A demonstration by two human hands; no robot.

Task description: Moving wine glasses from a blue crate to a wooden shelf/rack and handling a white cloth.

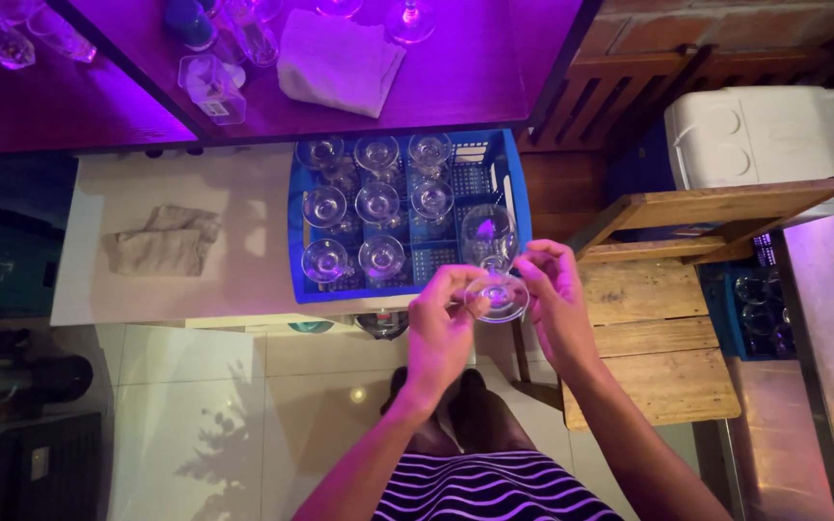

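A clear stemmed wine glass is held upside-down-tilted over the right side of a blue glass rack, its round foot toward me and its bowl over the rack. My left hand pinches the foot from the left. My right hand grips the foot's right edge. Several other stemmed glasses stand in the rack's compartments, filling its left and middle rows.
The rack sits on a white counter with a folded grey cloth. Above is a purple-lit bar top with a folded white towel and glassware. A wooden stool and a white cooler stand at the right.
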